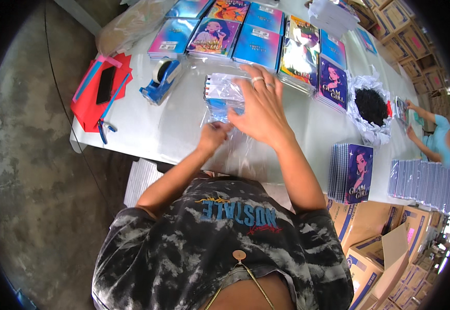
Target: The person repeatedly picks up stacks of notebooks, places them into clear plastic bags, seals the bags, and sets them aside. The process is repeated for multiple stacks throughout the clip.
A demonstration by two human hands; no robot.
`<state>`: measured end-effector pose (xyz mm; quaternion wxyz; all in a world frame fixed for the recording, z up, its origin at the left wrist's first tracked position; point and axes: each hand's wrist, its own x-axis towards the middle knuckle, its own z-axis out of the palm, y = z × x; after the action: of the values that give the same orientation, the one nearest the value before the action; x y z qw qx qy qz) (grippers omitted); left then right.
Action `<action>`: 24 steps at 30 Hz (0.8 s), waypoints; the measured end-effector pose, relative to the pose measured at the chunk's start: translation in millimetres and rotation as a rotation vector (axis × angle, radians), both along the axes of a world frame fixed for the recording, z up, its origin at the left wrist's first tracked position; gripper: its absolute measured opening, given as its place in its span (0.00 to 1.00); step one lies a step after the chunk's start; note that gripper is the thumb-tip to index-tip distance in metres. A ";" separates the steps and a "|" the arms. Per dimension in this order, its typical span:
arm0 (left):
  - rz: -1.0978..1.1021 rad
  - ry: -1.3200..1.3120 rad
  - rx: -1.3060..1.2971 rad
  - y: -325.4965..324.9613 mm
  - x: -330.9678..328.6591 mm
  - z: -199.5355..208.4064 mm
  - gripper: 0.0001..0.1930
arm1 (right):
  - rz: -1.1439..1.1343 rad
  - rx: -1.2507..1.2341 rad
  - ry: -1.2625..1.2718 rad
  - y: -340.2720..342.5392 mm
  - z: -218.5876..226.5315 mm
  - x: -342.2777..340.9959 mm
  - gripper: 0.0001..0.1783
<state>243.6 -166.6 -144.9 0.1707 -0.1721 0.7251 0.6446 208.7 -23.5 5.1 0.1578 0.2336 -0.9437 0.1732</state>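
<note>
clear plastic wrap [219, 93] covers a small stack of booklets lying on the white desk [147, 129] right in front of the person. the left hand [213, 135] pinches the near end of that plastic sleeve, its grip clenched on the film at the lower edge of the stack. the right hand [260, 106] lies flat and spread over the right side of the stack, fingers extended, pressing on it rather than closed round it; two rings show on its fingers. more loose clear film lies on the desk under and around the hands. a blue tape dispenser [162, 80] stands just to the left of the stack, and further left a red folder [93, 98] with a dark phone on it overhangs the desk edge. rows of colourful illustrated booklets [245, 33] are laid out beyond the hands. a standing batch of purple booklets [351, 173] sits at the right near edge. another person's hands [411, 121] work at the far right.
</note>
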 end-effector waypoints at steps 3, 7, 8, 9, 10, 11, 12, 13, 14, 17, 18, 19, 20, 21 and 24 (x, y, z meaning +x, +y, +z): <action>-0.323 -0.058 0.311 34.0 16.8 27.1 0.13 | -0.052 0.075 -0.234 -27.1 -17.8 -32.3 0.45; -0.476 -0.398 0.641 34.7 33.4 21.4 0.30 | -0.054 -0.290 -0.241 -17.1 -1.9 -34.7 0.45; -0.398 -0.285 0.856 16.3 20.2 6.1 0.30 | 0.039 -0.636 -0.356 -7.1 -1.6 -35.5 0.48; -0.326 -0.184 1.081 -2.5 7.3 -12.2 0.31 | 0.114 -0.972 -0.485 8.8 -7.9 -32.2 0.50; -0.244 -0.093 1.308 -9.7 1.5 -22.4 0.32 | 0.175 -1.308 -0.621 24.2 -17.9 -25.1 0.53; 0.188 0.177 1.102 -2.1 -7.5 15.4 0.22 | 0.157 -1.306 -0.564 44.4 -38.5 -18.4 0.55; 0.053 0.355 1.126 -24.3 -18.8 10.0 0.18 | 0.175 -1.312 -0.513 56.3 -58.8 -14.2 0.58; 0.080 0.450 1.079 -46.1 -32.5 -9.1 0.16 | 0.195 -1.312 -0.461 61.6 -74.1 -11.0 0.60; 0.046 0.488 1.009 -68.8 -39.7 -28.8 0.19 | 0.230 -1.235 -0.447 61.1 -87.3 -6.4 0.61; 0.104 0.595 0.332 -51.5 -38.6 37.7 0.21 | 0.305 -0.929 -0.228 47.6 -98.4 -6.9 0.57; 0.033 0.800 0.186 -48.6 -47.0 46.7 0.21 | 0.289 -0.996 -0.292 40.1 -91.6 -6.8 0.52; -0.006 1.009 0.035 -46.3 -54.7 57.1 0.21 | 0.280 -1.067 -0.343 33.4 -83.4 -12.8 0.48; -0.118 1.235 -0.163 -44.1 -64.0 85.5 0.20 | 0.257 -1.136 -0.391 29.5 -75.5 -19.5 0.44; -0.224 1.451 -0.373 -43.0 -68.7 109.9 0.20 | 0.304 -1.010 -0.071 23.0 -68.5 -33.1 0.23; -0.328 1.576 -0.643 -45.9 -82.1 151.3 0.16 | 0.193 -0.966 -0.038 9.1 -27.5 -46.7 0.11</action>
<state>161.5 -212.5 6.4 -0.3474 0.3916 0.7948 0.3069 162.0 -14.4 -22.3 0.2142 0.2171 -0.7323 0.6088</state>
